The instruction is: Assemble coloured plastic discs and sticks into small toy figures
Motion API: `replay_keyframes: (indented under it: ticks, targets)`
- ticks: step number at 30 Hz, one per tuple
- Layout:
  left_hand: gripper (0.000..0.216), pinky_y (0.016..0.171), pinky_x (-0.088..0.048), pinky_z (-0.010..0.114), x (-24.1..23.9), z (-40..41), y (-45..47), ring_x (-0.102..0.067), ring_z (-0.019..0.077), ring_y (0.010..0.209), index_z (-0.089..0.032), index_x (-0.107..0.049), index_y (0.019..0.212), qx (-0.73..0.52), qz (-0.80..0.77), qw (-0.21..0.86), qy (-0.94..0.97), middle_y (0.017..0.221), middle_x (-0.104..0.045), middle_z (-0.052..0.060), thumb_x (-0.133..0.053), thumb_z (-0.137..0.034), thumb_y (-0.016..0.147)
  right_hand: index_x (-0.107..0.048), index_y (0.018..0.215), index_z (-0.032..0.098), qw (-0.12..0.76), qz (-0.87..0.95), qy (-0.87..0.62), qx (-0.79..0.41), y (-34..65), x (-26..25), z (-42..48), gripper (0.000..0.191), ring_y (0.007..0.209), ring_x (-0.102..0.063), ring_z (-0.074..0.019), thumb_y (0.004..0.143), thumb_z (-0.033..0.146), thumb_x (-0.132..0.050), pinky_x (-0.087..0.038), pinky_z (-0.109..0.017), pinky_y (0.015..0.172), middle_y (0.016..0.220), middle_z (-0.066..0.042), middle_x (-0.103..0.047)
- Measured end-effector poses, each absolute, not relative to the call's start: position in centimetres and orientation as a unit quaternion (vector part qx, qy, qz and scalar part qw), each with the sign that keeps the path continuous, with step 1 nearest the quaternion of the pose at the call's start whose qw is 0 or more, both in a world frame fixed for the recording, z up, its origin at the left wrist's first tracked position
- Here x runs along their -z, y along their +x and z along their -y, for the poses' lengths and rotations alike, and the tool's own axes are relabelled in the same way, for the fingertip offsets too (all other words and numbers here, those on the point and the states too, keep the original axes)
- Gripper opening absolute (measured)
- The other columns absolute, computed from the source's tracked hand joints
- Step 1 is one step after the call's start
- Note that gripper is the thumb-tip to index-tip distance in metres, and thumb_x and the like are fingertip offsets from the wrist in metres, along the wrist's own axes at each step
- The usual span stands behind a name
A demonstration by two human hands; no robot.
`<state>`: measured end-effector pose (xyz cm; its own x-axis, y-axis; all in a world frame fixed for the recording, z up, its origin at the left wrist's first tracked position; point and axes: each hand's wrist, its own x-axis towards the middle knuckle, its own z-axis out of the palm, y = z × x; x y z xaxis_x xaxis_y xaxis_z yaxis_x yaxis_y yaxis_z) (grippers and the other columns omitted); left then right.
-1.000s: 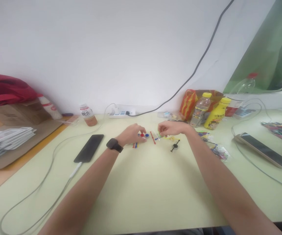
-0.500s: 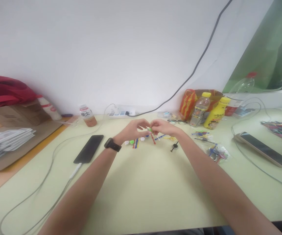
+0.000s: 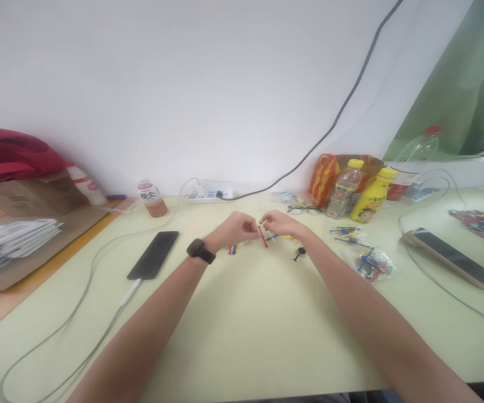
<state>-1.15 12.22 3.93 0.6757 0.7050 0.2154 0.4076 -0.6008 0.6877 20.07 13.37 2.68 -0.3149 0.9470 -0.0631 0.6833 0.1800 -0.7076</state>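
Note:
My left hand [image 3: 238, 228], a dark watch on its wrist, is closed in a pinch just above the table; what it holds, if anything, is hidden. My right hand [image 3: 282, 223] faces it a small gap away, fingertips pinched on a small pale green piece [image 3: 263, 222], blurred. Below and between the hands are a red plastic stick [image 3: 264, 238] and a blue stick [image 3: 271, 238]. Blue, red and yellow sticks [image 3: 234, 249] show partly from under my left hand. Near my right forearm lies a black stick with a round part [image 3: 299, 254].
A black phone [image 3: 153, 255] on a cable lies left, another phone [image 3: 452, 257] right. Bagged plastic pieces [image 3: 372, 264] lie beside my right forearm. Behind stand a yellow bottle [image 3: 370, 198], a clear bottle [image 3: 345, 190], a small drink bottle [image 3: 153, 200], glasses [image 3: 305, 210] and a power strip [image 3: 210, 193].
My left hand's spread fingers have closed into a pinch, and the hand now covers the small round pieces at left. My right hand has moved slightly right, leaving a gap between the hands.

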Motion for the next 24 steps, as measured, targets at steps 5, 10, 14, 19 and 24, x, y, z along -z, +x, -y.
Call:
replay_keyframes:
  ticks: [5,10,14,19,24]
  targets:
    - [0.015,0.073,-0.050,0.027,-3.7,-11.8,-0.8,-0.069,0.0183,0.077,-0.024,-0.084,0.091,-0.157,-0.288,0.256,0.909,0.090,-0.080,0.003,-0.072,-0.028,0.082,-0.072,0.102,0.015,0.125,0.738,-0.621,-0.233,20.1,-2.1,-13.4,0.018,0.092,-0.068,-0.0212,0.089,0.027,-0.068,-0.046,-0.024,0.071,0.108,-0.013,-0.076]
    - [0.011,0.063,-0.045,0.028,-3.9,-12.0,-1.3,-0.066,0.0188,0.070,-0.023,-0.083,0.080,-0.132,-0.320,0.212,0.914,0.079,-0.075,0.002,-0.078,-0.031,0.075,-0.069,0.114,0.012,0.079,0.722,-0.672,-0.147,19.9,-2.3,-12.7,0.025,0.112,-0.067,-0.0310,0.094,0.026,-0.065,-0.049,-0.032,0.083,0.124,-0.024,-0.068]
    - [0.015,0.070,-0.047,0.030,-3.8,-12.1,-1.4,-0.067,0.0229,0.083,-0.023,-0.082,0.088,-0.130,-0.321,0.172,0.922,0.083,-0.075,0.004,-0.076,-0.030,0.076,-0.071,0.113,0.013,0.045,0.724,-0.678,-0.123,19.8,-2.5,-12.3,0.025,0.110,-0.069,-0.0291,0.088,0.012,-0.069,-0.049,-0.029,0.082,0.118,-0.021,-0.071]
    - [0.011,0.079,-0.047,0.032,-3.3,-12.1,-1.4,-0.064,0.0259,0.096,-0.026,-0.081,0.086,-0.128,-0.311,0.154,0.929,0.088,-0.076,0.004,-0.074,-0.029,0.078,-0.074,0.104,0.014,0.034,0.753,-0.645,-0.129,20.0,-2.6,-12.5,0.021,0.100,-0.071,-0.0265,0.084,0.009,-0.069,-0.049,-0.028,0.076,0.113,-0.019,-0.074]
    - [0.019,0.077,-0.046,0.033,-3.3,-11.6,-1.1,-0.061,0.0267,0.097,-0.027,-0.082,0.096,-0.132,-0.317,0.152,0.927,0.087,-0.074,0.005,-0.072,-0.032,0.081,-0.076,0.101,0.018,0.053,0.773,-0.612,-0.158,20.1,-2.6,-13.2,0.020,0.095,-0.071,-0.0204,0.083,0.014,-0.072,-0.048,-0.024,0.074,0.110,-0.010,-0.077]
